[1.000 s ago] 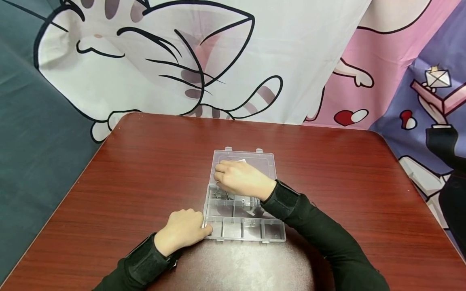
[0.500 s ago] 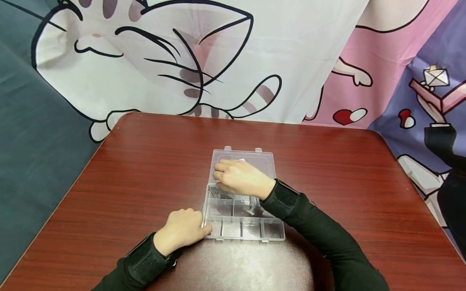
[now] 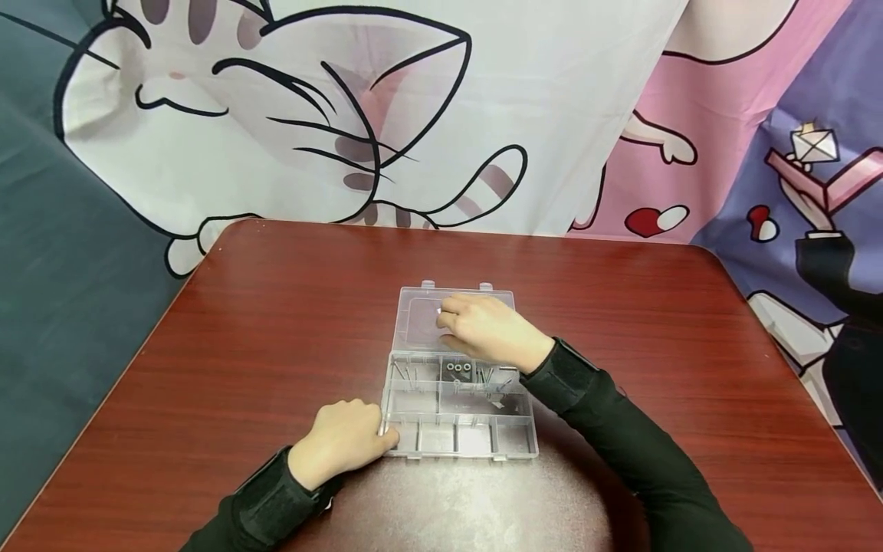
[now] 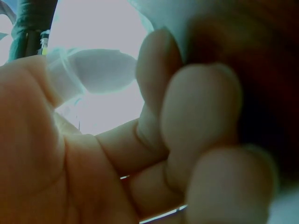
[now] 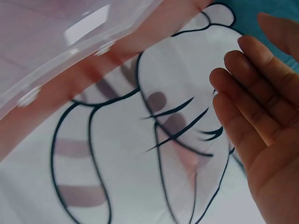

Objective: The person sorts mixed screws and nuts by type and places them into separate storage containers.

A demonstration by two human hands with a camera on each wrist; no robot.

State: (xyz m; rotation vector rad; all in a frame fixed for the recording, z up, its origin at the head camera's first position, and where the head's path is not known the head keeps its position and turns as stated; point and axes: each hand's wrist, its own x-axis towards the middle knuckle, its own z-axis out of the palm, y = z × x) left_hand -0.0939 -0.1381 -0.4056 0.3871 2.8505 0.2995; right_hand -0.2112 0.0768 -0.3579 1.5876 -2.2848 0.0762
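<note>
A clear plastic compartment box (image 3: 414, 399) lies with its lid (image 3: 417, 322) folded back on the table. My left hand (image 3: 341, 441) grips the near left corner, its thumb over the rim. In the left wrist view the fingers of the left hand (image 4: 201, 112) are curled. Over the lid hovers my right hand (image 3: 493, 328), its fingers straight and holding nothing in the right wrist view. Thin metal pins (image 3: 403, 373) lie in the back left compartment. Small white rings (image 3: 458, 367) and more slim metal pieces (image 3: 486, 376) sit in the compartments beside it.
The box stands on a reddish-brown wooden table (image 3: 276, 307) with rounded far corners. Behind the table hangs a white, pink and blue cloth (image 3: 552, 115) with cartoon drawings. A teal cloth (image 3: 76, 345) drapes at the left. A dark shape (image 3: 855, 399) shows at the right edge.
My right hand has moved to the right and slightly up from the box's back compartments, uncovering the pins and white rings. The left hand keeps its hold on the corner.
</note>
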